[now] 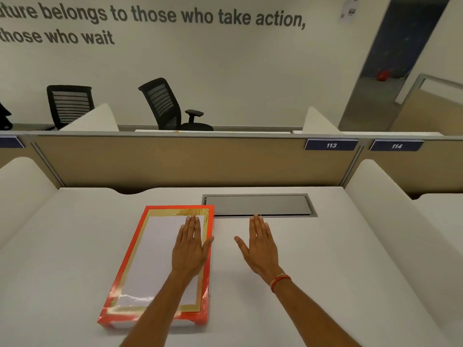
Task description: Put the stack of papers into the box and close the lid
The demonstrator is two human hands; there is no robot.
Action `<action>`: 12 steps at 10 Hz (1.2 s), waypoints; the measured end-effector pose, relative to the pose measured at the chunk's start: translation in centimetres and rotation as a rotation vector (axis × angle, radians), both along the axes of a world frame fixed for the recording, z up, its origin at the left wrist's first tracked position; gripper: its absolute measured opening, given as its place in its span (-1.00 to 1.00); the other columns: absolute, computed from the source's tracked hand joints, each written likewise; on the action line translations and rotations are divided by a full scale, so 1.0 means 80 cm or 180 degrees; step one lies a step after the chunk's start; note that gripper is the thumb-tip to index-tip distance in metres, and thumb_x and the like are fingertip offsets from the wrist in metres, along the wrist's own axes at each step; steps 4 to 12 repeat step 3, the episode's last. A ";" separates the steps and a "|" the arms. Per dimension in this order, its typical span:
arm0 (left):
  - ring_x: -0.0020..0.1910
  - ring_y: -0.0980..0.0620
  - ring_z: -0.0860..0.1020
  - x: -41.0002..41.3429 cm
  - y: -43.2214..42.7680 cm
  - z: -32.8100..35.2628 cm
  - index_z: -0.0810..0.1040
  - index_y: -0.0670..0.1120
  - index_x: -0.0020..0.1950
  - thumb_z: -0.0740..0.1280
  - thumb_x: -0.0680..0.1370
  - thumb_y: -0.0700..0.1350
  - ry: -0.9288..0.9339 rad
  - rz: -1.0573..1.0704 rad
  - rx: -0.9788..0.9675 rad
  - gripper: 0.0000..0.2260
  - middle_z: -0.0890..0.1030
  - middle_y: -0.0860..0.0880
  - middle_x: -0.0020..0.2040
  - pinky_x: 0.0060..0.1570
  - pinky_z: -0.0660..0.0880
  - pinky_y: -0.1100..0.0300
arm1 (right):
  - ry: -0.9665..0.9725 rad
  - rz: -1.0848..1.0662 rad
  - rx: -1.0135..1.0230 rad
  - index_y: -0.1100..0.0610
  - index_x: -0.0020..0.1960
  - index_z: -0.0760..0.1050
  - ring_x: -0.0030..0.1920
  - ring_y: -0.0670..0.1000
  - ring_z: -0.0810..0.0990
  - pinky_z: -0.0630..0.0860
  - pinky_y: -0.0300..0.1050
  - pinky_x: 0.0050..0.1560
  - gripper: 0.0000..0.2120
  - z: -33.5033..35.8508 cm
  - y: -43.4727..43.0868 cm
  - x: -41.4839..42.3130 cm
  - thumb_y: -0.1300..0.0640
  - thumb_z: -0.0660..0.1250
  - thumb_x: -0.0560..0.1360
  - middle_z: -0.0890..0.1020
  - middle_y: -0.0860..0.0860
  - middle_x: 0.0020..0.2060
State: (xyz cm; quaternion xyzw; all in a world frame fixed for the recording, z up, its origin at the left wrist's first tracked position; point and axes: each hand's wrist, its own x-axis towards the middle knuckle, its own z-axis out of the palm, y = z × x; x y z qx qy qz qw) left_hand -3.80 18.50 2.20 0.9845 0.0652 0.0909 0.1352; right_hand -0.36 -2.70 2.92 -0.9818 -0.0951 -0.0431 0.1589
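A flat red box (130,266) with a gold border and a clear window in its lid lies on the white desk (325,271), left of centre. The lid sits shut on it, and white paper (152,249) shows through the window. My left hand (190,246) rests flat, palm down, on the right part of the lid, fingers straight and together. My right hand (260,246) lies flat on the bare desk just right of the box, thumb spread, holding nothing. A red thread band circles that wrist.
A grey cable hatch (259,205) is set into the desk behind my hands. A tan partition (175,159) with tags 113 and 114 closes off the far edge. White curved dividers (390,196) flank both sides. Two black office chairs (165,103) stand beyond.
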 end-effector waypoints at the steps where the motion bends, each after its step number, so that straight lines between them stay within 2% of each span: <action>1: 0.60 -0.03 -0.02 0.000 -0.045 0.007 -0.04 -0.10 0.60 -0.28 0.51 0.39 -0.0114 -0.0060 -0.0081 -0.19 -0.01 -0.05 0.61 0.52 -0.14 0.12 | -0.0046 0.0019 -0.0016 0.12 0.57 -0.18 0.58 0.03 -0.15 -0.21 -0.13 0.52 -0.09 0.007 -0.047 -0.003 -0.45 -0.33 0.41 -0.09 0.04 0.58; 2: 0.60 0.01 -0.08 0.002 -0.104 0.012 -0.07 -0.09 0.61 -0.28 0.52 0.38 -0.0232 -0.0108 -0.0152 -0.21 -0.07 -0.02 0.61 0.51 -0.25 0.21 | -0.0065 -0.0005 0.0002 0.13 0.57 -0.16 0.58 0.02 -0.13 -0.20 -0.13 0.52 -0.12 0.015 -0.104 -0.006 -0.43 -0.29 0.44 -0.06 0.05 0.58; 3: 0.60 -0.01 -0.05 0.006 -0.135 0.011 -0.03 -0.10 0.61 -0.22 0.55 0.36 -0.0279 -0.0154 -0.0109 -0.24 -0.05 -0.03 0.61 0.53 -0.25 0.20 | -0.0071 -0.0048 -0.0006 0.13 0.57 -0.14 0.58 0.02 -0.12 -0.22 -0.14 0.52 -0.13 0.016 -0.131 -0.007 -0.42 -0.27 0.46 -0.05 0.05 0.58; 12: 0.60 -0.01 -0.05 0.006 -0.135 0.011 -0.03 -0.10 0.61 -0.22 0.55 0.36 -0.0279 -0.0154 -0.0109 -0.24 -0.05 -0.03 0.61 0.53 -0.25 0.20 | -0.0071 -0.0048 -0.0006 0.13 0.57 -0.14 0.58 0.02 -0.12 -0.22 -0.14 0.52 -0.13 0.016 -0.131 -0.007 -0.42 -0.27 0.46 -0.05 0.05 0.58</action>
